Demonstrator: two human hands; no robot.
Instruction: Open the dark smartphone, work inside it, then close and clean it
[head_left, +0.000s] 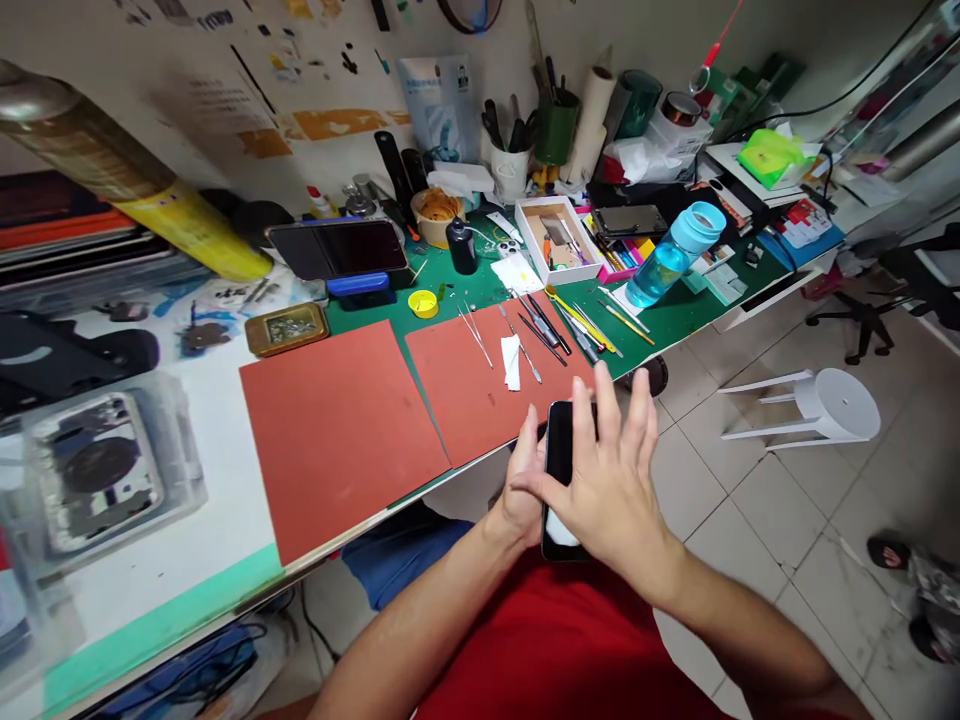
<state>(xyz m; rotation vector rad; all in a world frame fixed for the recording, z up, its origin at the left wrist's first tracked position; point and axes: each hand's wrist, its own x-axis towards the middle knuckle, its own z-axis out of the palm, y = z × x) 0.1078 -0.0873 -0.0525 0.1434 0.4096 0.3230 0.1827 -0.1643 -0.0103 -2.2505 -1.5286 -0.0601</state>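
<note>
In front of my red shirt, just off the table's front edge, a black smartphone [558, 455] lies screen up in my left hand [523, 490], which grips it from the left side and below. Over the screen is my right hand [615, 490], fingers stretched and spread, its palm covering the phone's right part. Whether that palm presses on the glass I cannot tell. A white patch shows low on the screen; it may be a reflection. Closest on the table are a folded white tissue [511, 362], a thin metal spatula [529, 360] and tweezers [475, 335].
Two reddish-brown mats [341, 440] cover the green table top. Pens and knives [577, 325] lie near a blue water bottle [671, 262]. Behind stand a white tool box [555, 245], a propped phone [337, 250] and a metal tin [286, 330]. A white stool [836, 405] is on the right.
</note>
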